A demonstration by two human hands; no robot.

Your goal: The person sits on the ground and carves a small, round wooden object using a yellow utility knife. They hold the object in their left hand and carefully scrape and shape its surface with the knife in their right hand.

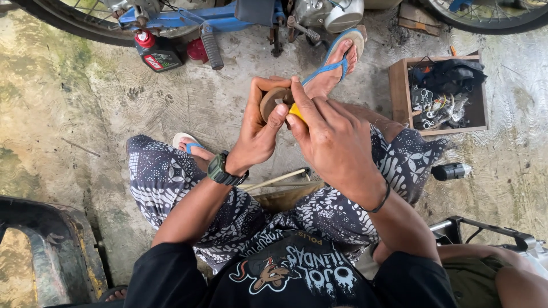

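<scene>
Two hands meet above the knees: left hand (258, 134) grips a round brown disc (272, 101), right hand (331, 134) closed on a yellow-handled tool (295, 112) pressed to it. Below, stained concrete floor (68, 114). Wooden box of parts (399, 91) near right edge, dark oil bottle (157, 52) by blue motorbike frame (188, 20) at top edge.

Beyond my fingers lies a mottled, stained concrete floor (68, 114) in flat daylight. A blue motorbike frame (188, 20) stands further out, with a wooden box (398, 91) of parts off to their right.
</scene>
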